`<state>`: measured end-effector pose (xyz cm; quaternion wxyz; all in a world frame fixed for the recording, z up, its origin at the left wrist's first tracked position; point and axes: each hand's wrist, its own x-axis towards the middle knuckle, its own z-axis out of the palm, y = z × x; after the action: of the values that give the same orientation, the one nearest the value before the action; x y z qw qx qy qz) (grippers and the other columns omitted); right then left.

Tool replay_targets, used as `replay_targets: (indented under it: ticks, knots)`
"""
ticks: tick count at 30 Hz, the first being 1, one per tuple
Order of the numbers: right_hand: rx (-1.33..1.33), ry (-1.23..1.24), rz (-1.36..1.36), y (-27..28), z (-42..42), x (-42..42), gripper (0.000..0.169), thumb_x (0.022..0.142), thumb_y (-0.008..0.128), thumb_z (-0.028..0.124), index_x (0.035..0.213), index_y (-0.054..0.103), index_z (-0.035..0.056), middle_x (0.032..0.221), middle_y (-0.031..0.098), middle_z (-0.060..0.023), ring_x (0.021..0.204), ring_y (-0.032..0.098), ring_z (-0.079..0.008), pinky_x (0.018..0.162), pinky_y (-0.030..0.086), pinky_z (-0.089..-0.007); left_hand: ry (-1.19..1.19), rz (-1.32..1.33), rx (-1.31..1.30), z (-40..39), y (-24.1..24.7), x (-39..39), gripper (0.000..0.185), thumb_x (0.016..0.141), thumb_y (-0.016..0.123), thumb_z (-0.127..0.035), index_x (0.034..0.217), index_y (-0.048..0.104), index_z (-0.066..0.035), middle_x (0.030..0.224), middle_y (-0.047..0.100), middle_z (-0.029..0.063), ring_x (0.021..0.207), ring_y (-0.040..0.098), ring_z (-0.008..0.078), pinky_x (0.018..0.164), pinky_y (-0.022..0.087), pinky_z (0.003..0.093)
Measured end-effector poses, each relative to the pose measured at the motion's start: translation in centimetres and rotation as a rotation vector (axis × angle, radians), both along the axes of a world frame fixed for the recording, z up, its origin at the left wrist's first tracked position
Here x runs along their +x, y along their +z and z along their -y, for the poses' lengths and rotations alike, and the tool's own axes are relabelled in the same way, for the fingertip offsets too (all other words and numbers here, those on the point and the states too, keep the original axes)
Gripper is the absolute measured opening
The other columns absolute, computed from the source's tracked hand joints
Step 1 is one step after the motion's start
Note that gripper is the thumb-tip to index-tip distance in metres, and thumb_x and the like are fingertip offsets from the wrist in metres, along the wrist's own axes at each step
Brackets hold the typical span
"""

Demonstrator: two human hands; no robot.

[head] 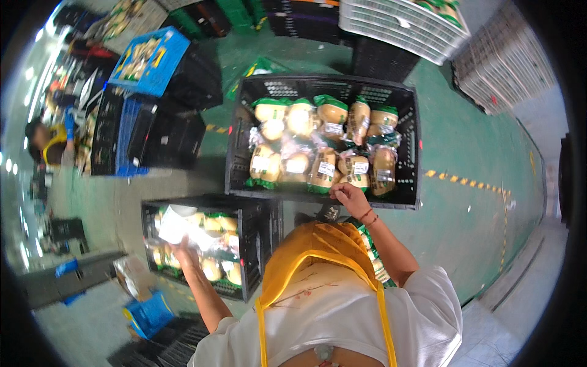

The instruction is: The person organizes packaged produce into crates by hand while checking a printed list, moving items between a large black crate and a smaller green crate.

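Observation:
In front of me stands a black plastic crate point(293, 197) holding two rows of clear, green-ended bags of pale yellow produce point(326, 167). Many bags bear white labels. My right hand point(351, 198) is at the crate's near rim, its fingers curled beside a front-row bag; whether something small is between them is hidden. Off to the left, my left hand point(184, 253) grips white sheets point(176, 225), which are washed out by glare. Those sheets hang over a second black crate point(245, 257), also filled with bagged produce point(212, 269).
A blue crate of produce point(151, 59) sits on black crates at upper left. White crates point(403, 25) stand at upper right, near a grey crate stack point(504, 64). A co-worker point(52, 142) is at far left. Yellow-black tape point(463, 181) marks the green floor.

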<state>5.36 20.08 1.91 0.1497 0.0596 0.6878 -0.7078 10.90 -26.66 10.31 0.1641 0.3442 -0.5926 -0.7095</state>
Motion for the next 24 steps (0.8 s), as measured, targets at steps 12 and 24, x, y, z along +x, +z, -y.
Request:
replay_targets:
  ticks: [12,24]
  knots:
    - [0.278,-0.232,0.238,-5.7,4.2,16.7,0.017,0.082,0.051,0.014,0.09,0.058,0.0005,0.075,0.063,-0.0092,0.068,0.06,-0.0177,0.063,0.048,-0.028,-0.48,0.39,0.487,8.0,-16.2,10.1,0.039,0.069,0.056,0.002,0.106,0.047,-0.007,0.091,0.052,0.0045,0.088,0.053,0.0239,0.078,0.044,0.0391]
    - [0.272,-0.397,0.36,-13.5,6.2,26.6,0.02,0.078,0.055,0.017,0.089,0.063,0.0018,0.081,0.063,-0.0127,0.075,0.061,-0.0234,0.069,0.047,-0.0311,-0.49,1.122,-0.574,17.0,-22.7,7.4,0.06,0.064,0.067,-0.016,0.114,0.043,0.006,0.11,0.052,0.0206,0.097,0.054,0.0265,0.086,0.043,0.0386]
